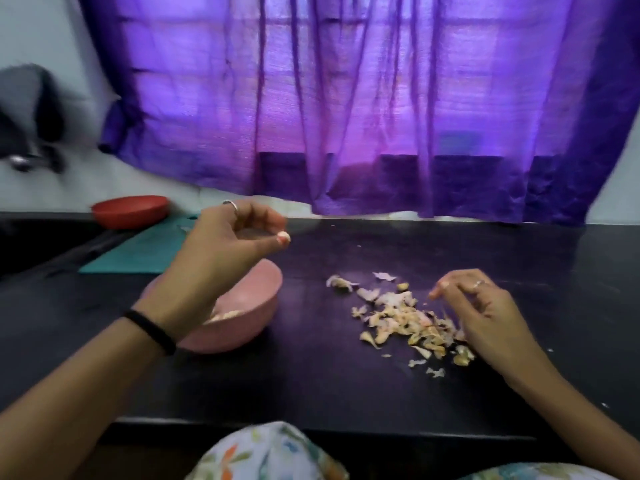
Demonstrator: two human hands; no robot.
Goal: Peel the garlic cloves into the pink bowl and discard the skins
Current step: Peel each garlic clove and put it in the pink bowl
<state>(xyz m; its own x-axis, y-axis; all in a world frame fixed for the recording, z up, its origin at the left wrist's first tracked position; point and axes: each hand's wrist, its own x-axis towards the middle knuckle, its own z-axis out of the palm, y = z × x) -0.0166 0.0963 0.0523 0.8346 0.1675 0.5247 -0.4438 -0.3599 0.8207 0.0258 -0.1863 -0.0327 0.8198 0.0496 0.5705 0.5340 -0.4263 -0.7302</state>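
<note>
Left hand (225, 244) fingers curled, seemingly empty, above pink bowl (256, 306); right hand (485, 313) fingers spread loosely over garlic skins (405, 320), probably hunting next clove.

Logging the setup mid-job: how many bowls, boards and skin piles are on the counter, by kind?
Pink bowl: 1
Red bowl: 1
Teal board: 1
Skin pile: 1
Total: 4

I see a purple curtain (346, 98) glowing with daylight over a window, pale walls (38, 29) either side, and a black tabletop (329, 382) below.
</note>
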